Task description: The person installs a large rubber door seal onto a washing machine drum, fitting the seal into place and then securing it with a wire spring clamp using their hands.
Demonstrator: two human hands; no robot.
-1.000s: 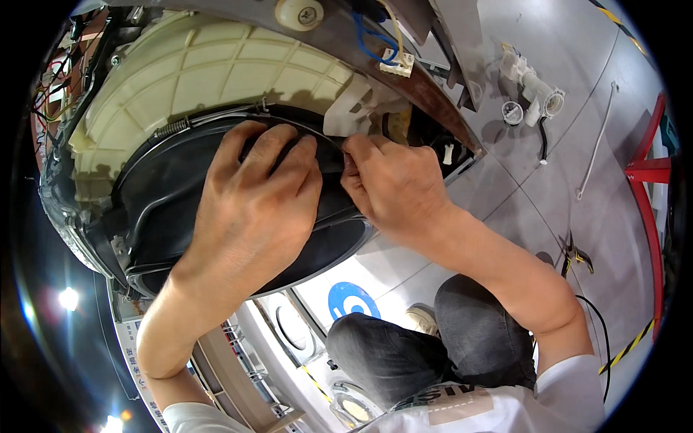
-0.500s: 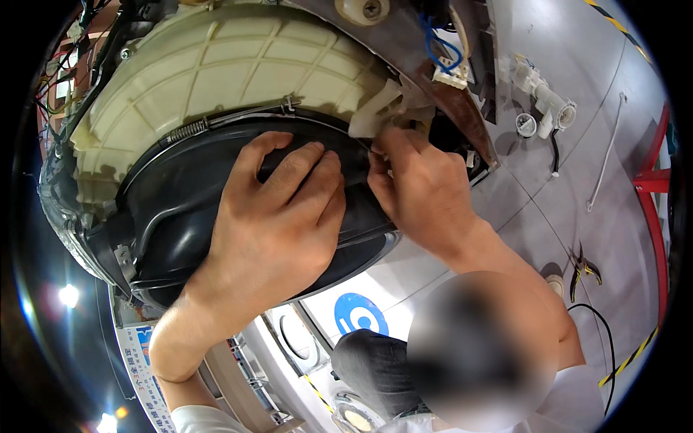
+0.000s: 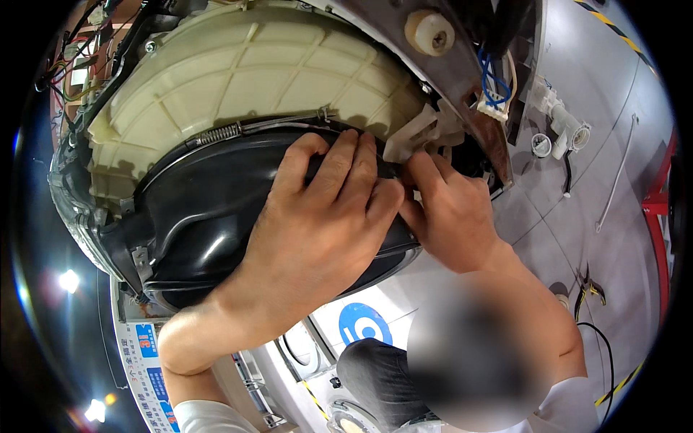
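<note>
A black rubber door gasket (image 3: 206, 191) bulges from the front of a cream ribbed plastic tub (image 3: 238, 79). Round the gasket's upper rim runs a wire clamp with a coil spring (image 3: 219, 135). My left hand (image 3: 325, 213) lies over the gasket, fingers apart, their tips pressing on it just under the clamp wire. To its right, my right hand (image 3: 458, 213) has thumb and fingers closed at the gasket's right edge, below a translucent white plastic piece (image 3: 419, 133). What those fingers pinch is hidden.
A metal panel (image 3: 393, 22) with a round plastic foot (image 3: 431, 32) juts in at upper right, beside a white connector (image 3: 494, 108) on blue wires. On the tiled floor lie a white pump-like part (image 3: 563, 130), a thin rod (image 3: 617, 173) and pliers (image 3: 590, 292). A red frame (image 3: 655, 209) stands at far right.
My left hand has slid right along the gasket, closer to the right hand. My right hand still works at the right edge. The whole view has shifted slightly.
</note>
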